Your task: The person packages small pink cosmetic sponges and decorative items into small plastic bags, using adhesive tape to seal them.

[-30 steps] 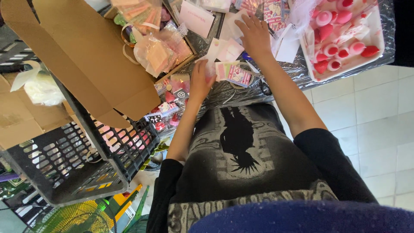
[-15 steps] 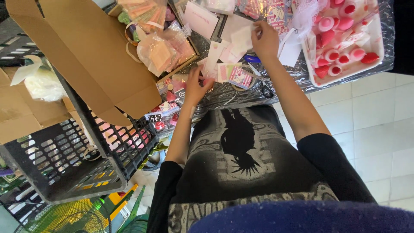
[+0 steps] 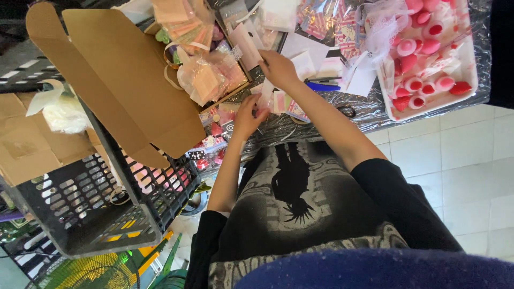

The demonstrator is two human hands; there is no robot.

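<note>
My left hand [image 3: 248,114] is raised at the table's near edge, its fingers closed on the lower end of a small white-and-pink packet [image 3: 266,95]. Just above it, my right hand [image 3: 278,68] has its fingers curled down onto the top of the same packet. Striped pink packets [image 3: 292,107] lie right of my left hand. A blue pen [image 3: 323,86] and white paper slips [image 3: 306,63] lie to the right of my right hand.
A white tray [image 3: 474,59] of pink and red pieces stands at the right. Scissors [image 3: 348,111] lie on the foil-covered table [image 3: 375,109]. Cellophane bags [image 3: 210,76] fill an open cardboard box [image 3: 123,80] at the left. A black crate [image 3: 107,203] stands below it.
My right hand has drawn back from the far right of the table and moved left to meet my left hand. My left hand has stayed near the table's edge.
</note>
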